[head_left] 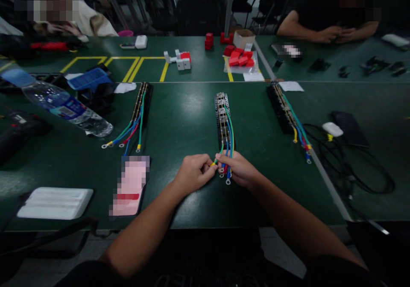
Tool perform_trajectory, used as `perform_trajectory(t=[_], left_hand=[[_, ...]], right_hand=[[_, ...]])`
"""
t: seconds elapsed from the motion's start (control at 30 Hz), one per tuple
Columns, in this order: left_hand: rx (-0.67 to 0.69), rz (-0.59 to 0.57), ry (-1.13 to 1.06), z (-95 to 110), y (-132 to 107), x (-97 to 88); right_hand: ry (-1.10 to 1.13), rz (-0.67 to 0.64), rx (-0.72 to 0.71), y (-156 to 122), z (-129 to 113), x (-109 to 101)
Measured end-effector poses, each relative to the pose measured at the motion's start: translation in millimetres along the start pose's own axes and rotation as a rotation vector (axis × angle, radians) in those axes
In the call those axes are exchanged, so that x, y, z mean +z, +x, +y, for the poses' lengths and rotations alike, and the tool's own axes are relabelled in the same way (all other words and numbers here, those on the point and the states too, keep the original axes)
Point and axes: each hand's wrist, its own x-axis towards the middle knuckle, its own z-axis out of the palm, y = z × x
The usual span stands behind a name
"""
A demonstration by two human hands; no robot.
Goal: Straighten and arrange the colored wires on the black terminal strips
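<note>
A black terminal strip [222, 115] lies lengthwise in the middle of the green table [182, 124], with green, blue, red and yellow wires [229, 137] running from it toward me. My left hand [194, 174] is closed in a pinch on the yellow-tipped end of a wire. My right hand [238, 167] is closed round the bundle of wire ends, whose ring lugs hang below its fingers. The two hands almost touch just in front of the strip's near end.
Two more wired terminal strips lie at the left [142, 103] and right [283, 107]. A water bottle [64, 105] lies on its side at left, a phone [130, 186] and a white pad [54, 202] sit near the front edge. Black cables [349, 163] coil at right. Other people sit across the table.
</note>
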Motion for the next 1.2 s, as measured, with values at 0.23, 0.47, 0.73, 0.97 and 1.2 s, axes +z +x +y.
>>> perform_trajectory(t=[0.23,0.47,0.73,0.97,1.2], left_hand=[[0.018,-0.04,0.058,-0.1,0.3,1.3],[-0.006,-0.031,0.021,1.9,1.2,-0.2],[-0.003,0.005,-0.017,0.7,0.3,0.3],[0.009,-0.034,0.05,1.7,0.5,0.6],[-0.012,-0.024,0.019,2.1,1.2,-0.2]], right_hand=[[-0.023,0.019,0.003,0.4,0.1,0.2],[-0.03,-0.018,0.002,-0.2,-1.2,0.1],[-0.007,0.031,-0.002,-1.3,-1.5,2.8],[-0.022,0.004,-0.014,-0.4,-0.4,0.0],[-0.018,-0.005,0.001,-0.5,-0.9,0.8]])
